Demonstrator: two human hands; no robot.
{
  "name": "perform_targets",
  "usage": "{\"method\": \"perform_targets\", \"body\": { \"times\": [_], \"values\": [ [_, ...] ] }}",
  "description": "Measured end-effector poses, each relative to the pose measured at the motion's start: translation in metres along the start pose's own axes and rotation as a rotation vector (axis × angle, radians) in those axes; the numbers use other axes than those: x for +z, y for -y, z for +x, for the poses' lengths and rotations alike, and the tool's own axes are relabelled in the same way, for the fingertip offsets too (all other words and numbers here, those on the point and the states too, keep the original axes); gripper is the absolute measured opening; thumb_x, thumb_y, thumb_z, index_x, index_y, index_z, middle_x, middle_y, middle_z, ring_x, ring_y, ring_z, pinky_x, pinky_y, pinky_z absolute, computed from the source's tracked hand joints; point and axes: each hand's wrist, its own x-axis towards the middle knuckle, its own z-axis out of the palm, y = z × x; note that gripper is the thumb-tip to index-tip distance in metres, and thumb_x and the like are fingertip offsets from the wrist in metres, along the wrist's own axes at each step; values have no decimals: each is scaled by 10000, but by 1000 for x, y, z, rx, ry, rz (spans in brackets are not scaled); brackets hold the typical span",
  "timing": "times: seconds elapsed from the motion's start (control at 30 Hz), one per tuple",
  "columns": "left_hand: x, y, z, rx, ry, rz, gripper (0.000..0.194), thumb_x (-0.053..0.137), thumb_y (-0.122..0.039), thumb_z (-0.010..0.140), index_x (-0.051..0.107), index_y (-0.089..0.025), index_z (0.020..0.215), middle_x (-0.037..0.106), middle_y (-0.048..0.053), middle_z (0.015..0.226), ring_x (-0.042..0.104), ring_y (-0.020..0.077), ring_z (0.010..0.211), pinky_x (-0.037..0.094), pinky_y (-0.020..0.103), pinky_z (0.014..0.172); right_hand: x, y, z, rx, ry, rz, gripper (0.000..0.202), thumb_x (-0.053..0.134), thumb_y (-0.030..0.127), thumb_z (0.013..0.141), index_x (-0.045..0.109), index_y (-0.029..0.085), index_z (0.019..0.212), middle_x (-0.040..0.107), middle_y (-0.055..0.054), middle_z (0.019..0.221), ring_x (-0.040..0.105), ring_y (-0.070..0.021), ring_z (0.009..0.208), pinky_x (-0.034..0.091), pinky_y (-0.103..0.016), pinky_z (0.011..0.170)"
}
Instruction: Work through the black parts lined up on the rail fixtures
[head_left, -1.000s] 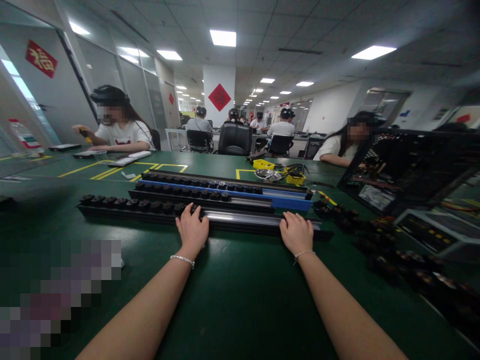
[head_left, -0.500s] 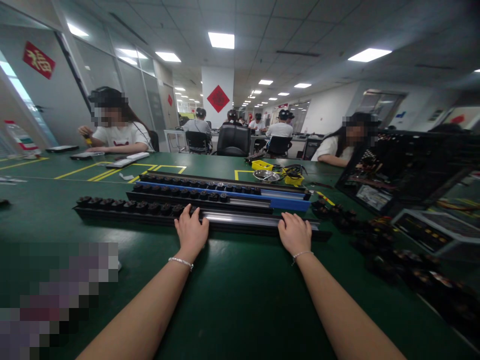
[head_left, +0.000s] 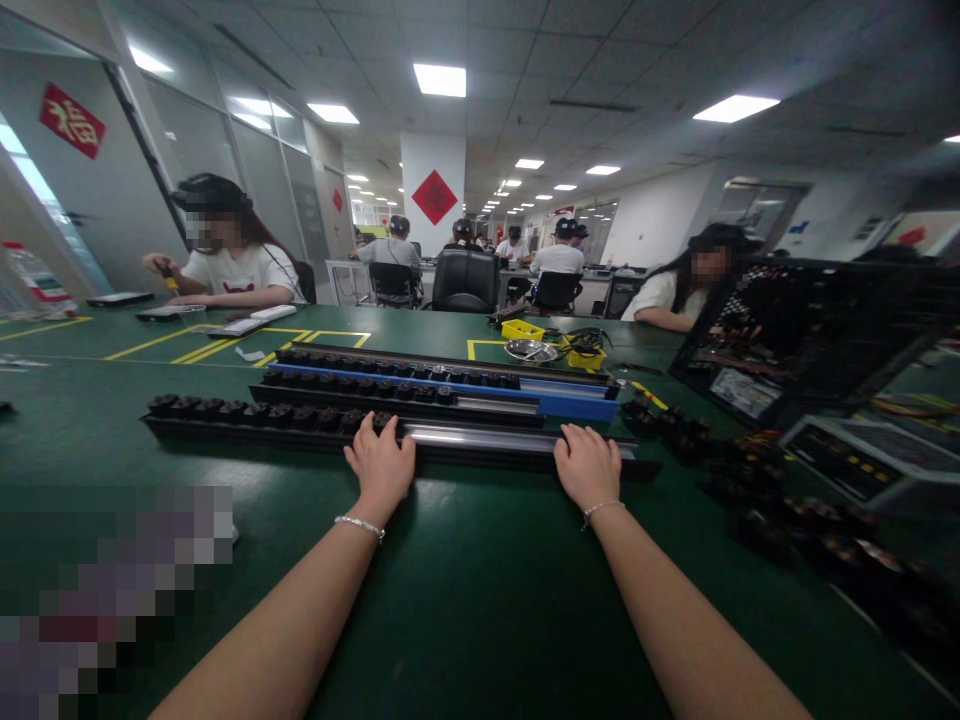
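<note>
Nearest to me lies a long black rail (head_left: 487, 458) with a shiny metal channel, its left part filled with a row of small black modules (head_left: 247, 412). My left hand (head_left: 380, 462) grips it near the middle, fingers curled over the top at the last modules. Farther right, my right hand (head_left: 589, 465) is closed over the bare stretch of channel; its fingertips are partly hidden. Just behind are another black rail (head_left: 495, 412) and a blue rail (head_left: 581, 408), both carrying similar modules on their left parts.
Loose black modules (head_left: 817, 530) lie in a spread at the right. Beyond them stand a grey power supply box (head_left: 862, 460) and an open black computer case (head_left: 795, 350). A metal dish (head_left: 531, 350) and yellow tray (head_left: 523, 330) sit behind the rails. Co-workers sit across the green table (head_left: 465, 600).
The view has shifted very slightly. Both hands stay in the same places on the near rail.
</note>
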Motion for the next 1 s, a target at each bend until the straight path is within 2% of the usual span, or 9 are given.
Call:
{"method": "perform_targets", "body": {
  "times": [0.23, 0.53, 1.0],
  "values": [
    [-1, 1, 2, 6, 25, -15, 453, 413, -301, 810, 549, -181, 1225, 320, 160, 1420, 313, 318, 1298, 189, 588, 1047, 0, 0, 0, -3, -3, -3, 438, 298, 321, 872, 558, 204, 1204, 524, -37, 1304, 379, -215, 1236, 169, -464, 1054],
    [-1, 1, 0, 80, 26, 6, 412, 421, -315, 811, 595, -221, 1173, 362, 136, 1390, 367, 307, 1259, 186, 601, 1045, 0, 0, 0, -5, -12, -29, 434, 307, 312, 867, 562, 213, 1204, 537, -38, 1289, 394, -213, 1226, 190, -460, 1052],
    [2, 1, -1, 93, 10, 2, 401, 457, -324, 800, 602, -238, 1164, 383, 121, 1376, 388, 313, 1240, 199, 600, 1046, 1, 0, 0, -3, -19, -17, 429, 317, 308, 862, 564, 209, 1199, 538, -39, 1288, 393, -216, 1223, 181, -457, 1052]
  ]
}}
